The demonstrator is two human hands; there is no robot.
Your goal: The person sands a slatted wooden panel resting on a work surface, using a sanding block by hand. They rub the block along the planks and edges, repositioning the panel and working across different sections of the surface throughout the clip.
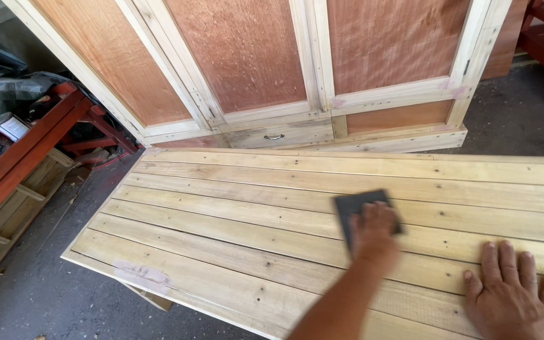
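Sanding appears to be the step in hand. The left hand (373,228) lies on a dark grey rectangular sanding sheet (349,204), fingers together and bent over it, pressing it onto the pale slatted wooden panel (234,220) right of the panel's middle. The right hand (511,293) rests nearby on a nearer board, palm down and fingers spread, holding nothing (it seems to steady the panel). A further stroke would call for even pressure along the grain, the sheet kept flat across the grooves between boards. A pale filler patch (141,274) near the left corner lies well apart. A reddish-panelled wooden cabinet (247,63) stands behind.
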